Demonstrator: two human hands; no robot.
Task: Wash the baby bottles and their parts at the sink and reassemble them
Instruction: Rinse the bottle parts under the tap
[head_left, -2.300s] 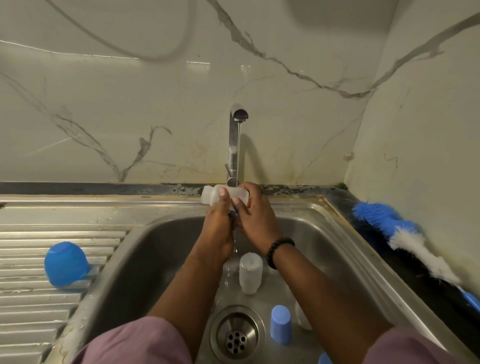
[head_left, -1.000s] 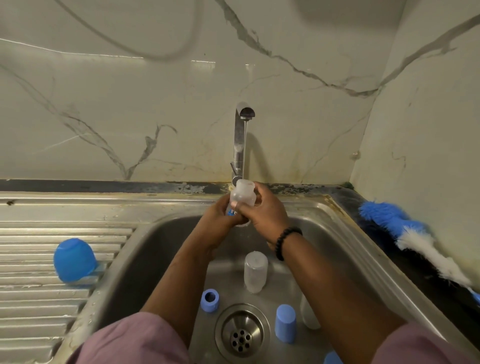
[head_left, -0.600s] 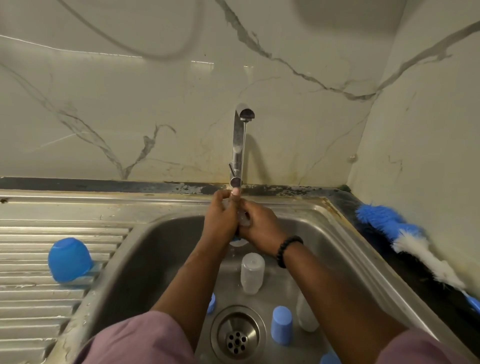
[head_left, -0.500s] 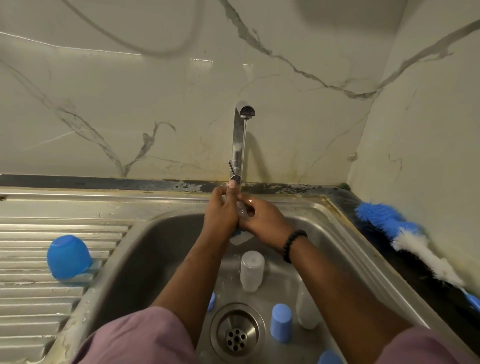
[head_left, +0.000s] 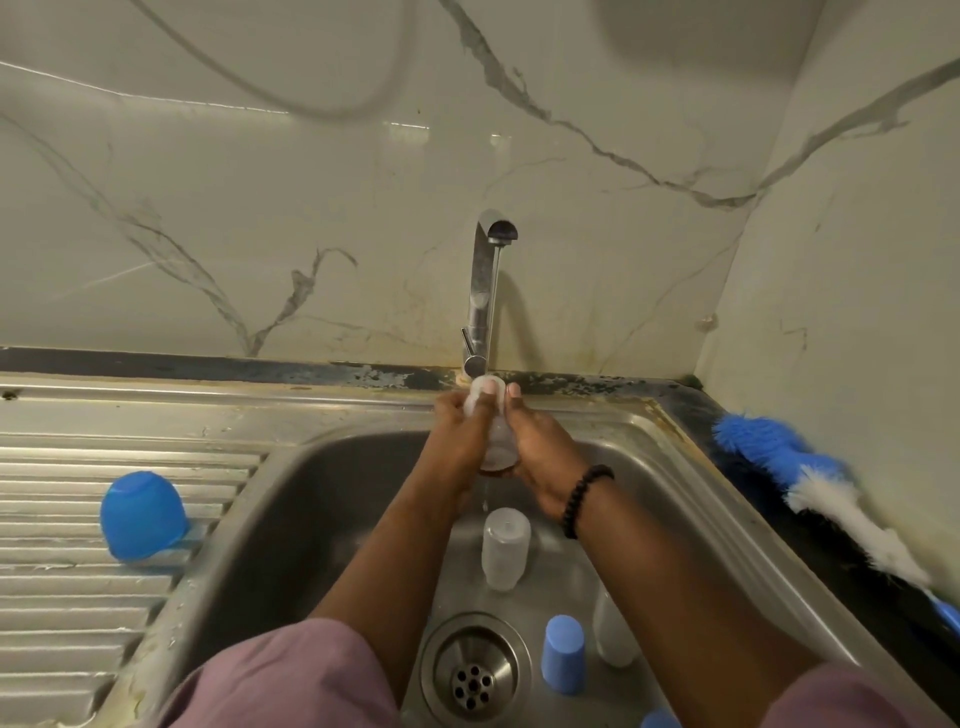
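While both hands, left hand (head_left: 462, 431) and right hand (head_left: 540, 447), keep a curled grip round the clear bottle (head_left: 493, 441) under the faucet (head_left: 485, 291), I'd turn it slowly so water reaches every side, above the sink (head_left: 322, 499).

A clear bottle (head_left: 491, 436) is held upright between both hands under the tap, water dripping from its base. In the sink (head_left: 332, 499) a second clear bottle (head_left: 505, 548) stands inverted, with a third (head_left: 613, 636) and a blue cap (head_left: 562, 653) near the drain. A blue dome cap (head_left: 141, 514) lies on the drainboard.
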